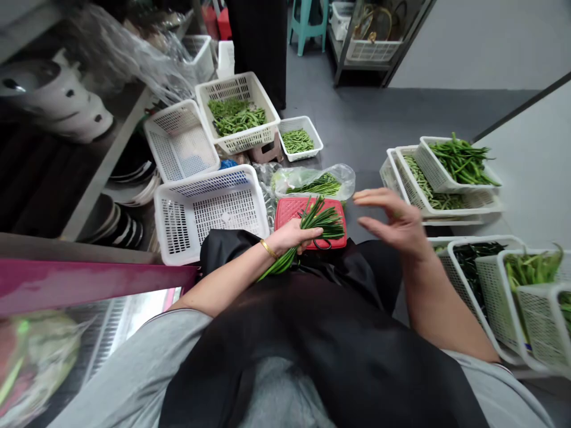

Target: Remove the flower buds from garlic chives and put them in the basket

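Observation:
My left hand [298, 236] is closed around a bunch of long thin green stalks, which look like garlic chives [325, 221]. The cut ends fan out over a red board or lid [289, 209], and the other ends trail down toward my lap. Scissors [322, 244] with dark handles seem to lie partly under the bunch. My right hand [392, 219] is raised to the right of the board, fingers apart, holding nothing. Just beyond the board lies a clear plastic bag [341, 178] with more green stalks in it.
At left are a white basket [214, 205] and a smaller white basket [181, 139]. Green pods fill a basket [238, 139] and a small tray [301, 153] ahead. Stacked vegetable baskets [464, 209] stand at right, beside more baskets [491, 279]. A metal shelf [107, 160] borders the left.

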Demonstrator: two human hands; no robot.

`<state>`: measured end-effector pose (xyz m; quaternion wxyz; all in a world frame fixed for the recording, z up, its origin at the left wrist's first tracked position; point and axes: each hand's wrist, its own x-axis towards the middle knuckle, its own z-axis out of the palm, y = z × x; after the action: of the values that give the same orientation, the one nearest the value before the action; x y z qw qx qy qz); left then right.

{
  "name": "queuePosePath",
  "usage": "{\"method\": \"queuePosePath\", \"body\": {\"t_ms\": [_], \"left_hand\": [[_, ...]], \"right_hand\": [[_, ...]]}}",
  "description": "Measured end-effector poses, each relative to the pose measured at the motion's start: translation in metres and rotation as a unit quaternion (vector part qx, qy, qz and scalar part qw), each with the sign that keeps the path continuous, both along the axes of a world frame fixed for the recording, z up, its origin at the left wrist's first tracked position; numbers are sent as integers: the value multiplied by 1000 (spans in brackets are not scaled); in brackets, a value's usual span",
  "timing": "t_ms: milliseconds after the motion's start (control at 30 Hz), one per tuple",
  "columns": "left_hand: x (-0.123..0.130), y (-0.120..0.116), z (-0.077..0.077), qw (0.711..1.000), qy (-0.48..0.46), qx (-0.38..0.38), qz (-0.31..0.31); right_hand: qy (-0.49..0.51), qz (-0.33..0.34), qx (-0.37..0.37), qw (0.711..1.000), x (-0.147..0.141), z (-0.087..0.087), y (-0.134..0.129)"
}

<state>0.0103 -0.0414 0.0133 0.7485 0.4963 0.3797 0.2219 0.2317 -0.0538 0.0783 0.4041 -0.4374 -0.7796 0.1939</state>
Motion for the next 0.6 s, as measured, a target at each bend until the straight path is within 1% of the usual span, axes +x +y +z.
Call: {"method": "queuePosePath", "body": {"t_ms": [67,133,233,333,433,500,600], "left_hand": [[1,2,0,1000,1,-18,4],[2,3,0,999,-7,-31,-1],[2,3,-1,998,-29,-45,-20],[1,2,-3,998,-29,-54,-27],[2,2,-4,998,-6,-51,-23],[4,2,-5,999,4,-46,-18],[6,2,-6,999,5,-33,-13]], "right_hand": [[-108,10,33,994,-8,-11,-3],[-200,-2,69,977,-16,-24,-1],[-262,0,111,959,-22,-36,5],[-289,8,141,947,-21,-38,6],[-325,2,134,936,-22,-33,3],[-350,-11,130,928,-26,-31,1],[-383,-44,161,908,-33,-31,0]]}}
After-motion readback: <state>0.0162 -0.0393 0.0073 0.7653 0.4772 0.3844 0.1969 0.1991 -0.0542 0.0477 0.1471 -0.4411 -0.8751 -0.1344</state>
